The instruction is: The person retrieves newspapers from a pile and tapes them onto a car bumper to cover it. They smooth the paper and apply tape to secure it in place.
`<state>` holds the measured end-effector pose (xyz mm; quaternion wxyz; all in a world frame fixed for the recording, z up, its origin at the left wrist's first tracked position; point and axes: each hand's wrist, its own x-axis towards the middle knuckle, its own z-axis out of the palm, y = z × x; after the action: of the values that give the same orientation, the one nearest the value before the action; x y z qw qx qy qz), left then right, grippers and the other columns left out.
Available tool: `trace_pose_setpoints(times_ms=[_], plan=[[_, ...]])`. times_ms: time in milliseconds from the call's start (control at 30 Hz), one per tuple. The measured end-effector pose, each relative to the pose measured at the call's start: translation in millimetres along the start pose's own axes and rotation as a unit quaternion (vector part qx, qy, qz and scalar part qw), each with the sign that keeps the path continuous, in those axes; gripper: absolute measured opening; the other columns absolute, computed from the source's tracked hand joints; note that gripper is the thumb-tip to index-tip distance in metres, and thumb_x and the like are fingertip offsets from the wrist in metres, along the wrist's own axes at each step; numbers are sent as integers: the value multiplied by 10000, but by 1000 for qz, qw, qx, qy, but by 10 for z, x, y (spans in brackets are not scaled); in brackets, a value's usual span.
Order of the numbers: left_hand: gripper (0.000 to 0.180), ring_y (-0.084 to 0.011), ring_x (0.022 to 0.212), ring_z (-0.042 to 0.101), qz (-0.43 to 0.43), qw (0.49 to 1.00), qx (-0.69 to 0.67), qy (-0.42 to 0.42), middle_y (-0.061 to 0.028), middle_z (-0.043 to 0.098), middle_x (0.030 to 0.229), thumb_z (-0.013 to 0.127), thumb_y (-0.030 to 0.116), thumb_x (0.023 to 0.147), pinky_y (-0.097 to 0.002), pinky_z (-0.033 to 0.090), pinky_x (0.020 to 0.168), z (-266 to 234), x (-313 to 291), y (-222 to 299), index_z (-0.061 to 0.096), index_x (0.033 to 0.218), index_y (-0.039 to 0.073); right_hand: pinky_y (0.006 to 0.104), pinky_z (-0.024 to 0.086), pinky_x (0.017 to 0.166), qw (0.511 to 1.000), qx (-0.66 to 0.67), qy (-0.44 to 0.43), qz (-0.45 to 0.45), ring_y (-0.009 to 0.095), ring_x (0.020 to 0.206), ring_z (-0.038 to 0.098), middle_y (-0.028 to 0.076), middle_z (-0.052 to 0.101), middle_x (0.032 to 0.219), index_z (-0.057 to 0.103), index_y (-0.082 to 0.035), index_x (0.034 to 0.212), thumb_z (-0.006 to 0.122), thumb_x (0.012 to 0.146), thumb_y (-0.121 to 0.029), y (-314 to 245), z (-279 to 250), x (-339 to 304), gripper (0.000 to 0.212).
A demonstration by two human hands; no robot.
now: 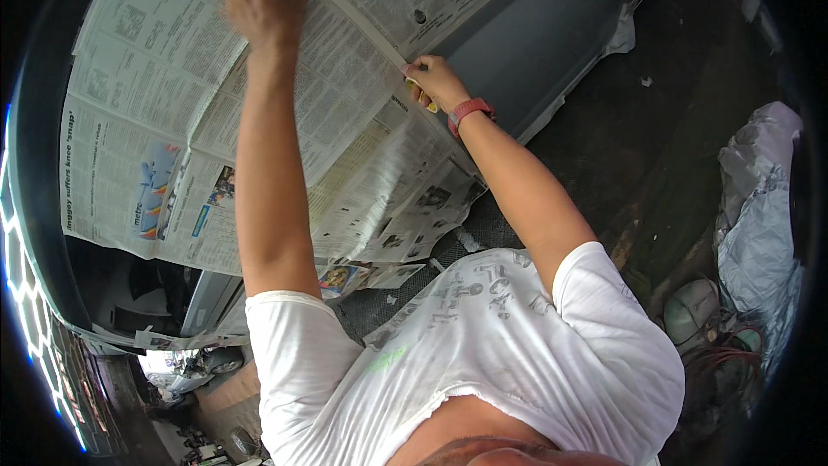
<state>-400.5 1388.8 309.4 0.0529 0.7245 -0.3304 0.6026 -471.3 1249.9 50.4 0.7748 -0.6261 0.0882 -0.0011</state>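
Sheets of newspaper (328, 112) cover a car's panel in front of me. My left hand (266, 0) lies at the top of the view over the newspaper, its fingers apart and slightly blurred, the tips partly cut off by the frame. My right hand (438, 83) is closed on a roll of masking tape (420, 97), whose yellowish core shows between the fingers. From near my left hand a pale strip of tape (358, 22) runs down to the roll, along the seam between newspaper sheets. A red watch band (470, 112) circles my right wrist.
Bare dark grey car panel (526, 34) shows right of the newspaper. Crumpled silver sheeting (759, 216) lies on the dark floor at the right, above reddish cables (729, 358). At the lower left, a car opening (129, 289) shows beneath the paper's edge.
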Motion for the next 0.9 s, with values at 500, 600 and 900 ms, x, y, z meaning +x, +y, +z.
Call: trace_pose_setpoints(times_ms=[500, 600, 900], plan=[[650, -173, 1698, 145, 211, 853, 91, -469, 120, 188, 1835, 590, 425, 1097, -516, 138, 1408, -54, -1627, 671, 371, 1708, 389, 356, 434, 478, 915, 396, 32, 72, 148, 481, 520, 90, 602, 642, 632, 29, 908, 655, 1011, -139, 191, 262, -46, 198], [661, -171, 1696, 151, 233, 844, 133, -464, 127, 189, 1833, 590, 442, 1094, -525, 136, 1407, -85, -1642, 698, 354, 1711, 405, 359, 408, 457, 863, 483, 109, 99, 157, 471, 508, 88, 580, 641, 608, 15, 851, 652, 999, -107, 413, 241, -179, 197], [789, -193, 1704, 122, 276, 787, 181, -521, 63, 171, 1843, 571, 513, 1091, -529, 99, 1404, -218, -2022, 741, 232, 1762, 275, 345, 444, 466, 943, 218, 209, 138, 171, 496, 570, 91, 637, 696, 710, 9, 1008, 665, 1041, -205, 2381, -1359, -1218, 220]])
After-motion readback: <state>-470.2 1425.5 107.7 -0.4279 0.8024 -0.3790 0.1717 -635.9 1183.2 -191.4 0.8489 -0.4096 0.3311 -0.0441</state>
